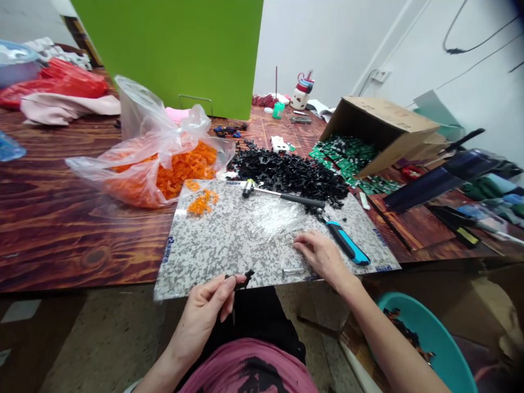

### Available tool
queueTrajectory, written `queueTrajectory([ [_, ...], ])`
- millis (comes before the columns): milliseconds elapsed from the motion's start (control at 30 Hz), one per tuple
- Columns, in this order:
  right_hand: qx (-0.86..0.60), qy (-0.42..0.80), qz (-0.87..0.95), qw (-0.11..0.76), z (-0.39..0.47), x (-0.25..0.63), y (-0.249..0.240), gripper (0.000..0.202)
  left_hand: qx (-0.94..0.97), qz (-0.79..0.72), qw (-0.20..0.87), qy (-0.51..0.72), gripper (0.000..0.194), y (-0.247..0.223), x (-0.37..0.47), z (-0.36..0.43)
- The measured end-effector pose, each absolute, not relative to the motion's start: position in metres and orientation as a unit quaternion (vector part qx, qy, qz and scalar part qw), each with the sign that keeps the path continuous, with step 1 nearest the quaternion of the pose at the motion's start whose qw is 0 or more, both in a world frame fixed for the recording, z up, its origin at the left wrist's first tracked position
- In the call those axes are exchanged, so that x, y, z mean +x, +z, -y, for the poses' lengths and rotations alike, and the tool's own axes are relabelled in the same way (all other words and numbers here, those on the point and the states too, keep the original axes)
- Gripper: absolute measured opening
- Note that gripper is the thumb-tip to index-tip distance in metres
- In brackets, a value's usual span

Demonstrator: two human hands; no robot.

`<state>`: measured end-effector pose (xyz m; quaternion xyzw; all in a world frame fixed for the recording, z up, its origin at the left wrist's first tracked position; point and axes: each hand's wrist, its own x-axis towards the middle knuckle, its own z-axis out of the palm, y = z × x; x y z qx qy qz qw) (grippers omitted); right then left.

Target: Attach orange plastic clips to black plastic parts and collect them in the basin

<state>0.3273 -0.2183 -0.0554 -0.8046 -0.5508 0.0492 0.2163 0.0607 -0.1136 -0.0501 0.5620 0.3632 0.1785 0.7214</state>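
Observation:
Pinched between the thumb and fingers of my left hand (215, 297) is a small black plastic part (244, 279), held over the front edge of the speckled board (208, 245). My right hand (321, 254) rests low above the board with its thumb and fingertips drawn together; whether anything thin is between them I cannot make out. Just beyond those fingertips lies a spread of thin shiny pins (272, 215). A short clear or metal tube (293, 271) lies beside the right hand. A small hammer (282, 195) lies behind the pins, and blue-handled pliers (347, 243) are to the right.
Black parts (286, 169) are heaped behind the board. A plastic bag (151, 164) of orange pieces stands left, with loose orange pieces (200, 202) nearby. A tipped cardboard box (380, 128) spills green circuit boards (352, 155). A dark bottle (442, 177) lies right; a teal basin (442, 327) is below.

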Motion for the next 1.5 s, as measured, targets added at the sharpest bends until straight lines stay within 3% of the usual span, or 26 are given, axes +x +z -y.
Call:
queueTrajectory([
  [133, -0.802, 0.041, 0.550, 0.231, 0.215, 0.314, -0.050, 0.018, 0.465, -0.372, 0.773, 0.220, 0.039, -0.051, 0.060, 0.119],
  [333, -0.737, 0.138, 0.524, 0.405, 0.214, 0.240, -0.020, 0.013, 0.386, -0.374, 0.807, 0.245, 0.039, -0.048, 0.063, 0.125],
  [467, -0.676, 0.189, 0.542, 0.462, 0.211, 0.194, -0.021, 0.009, 0.373, -0.349, 0.817, 0.268, 0.036, -0.049, 0.064, 0.130],
  [1500, -0.678, 0.154, 0.561, 0.449, 0.201, 0.177, -0.028, 0.012, 0.425, -0.395, 0.761, 0.290, 0.028, -0.050, 0.059, 0.139],
])
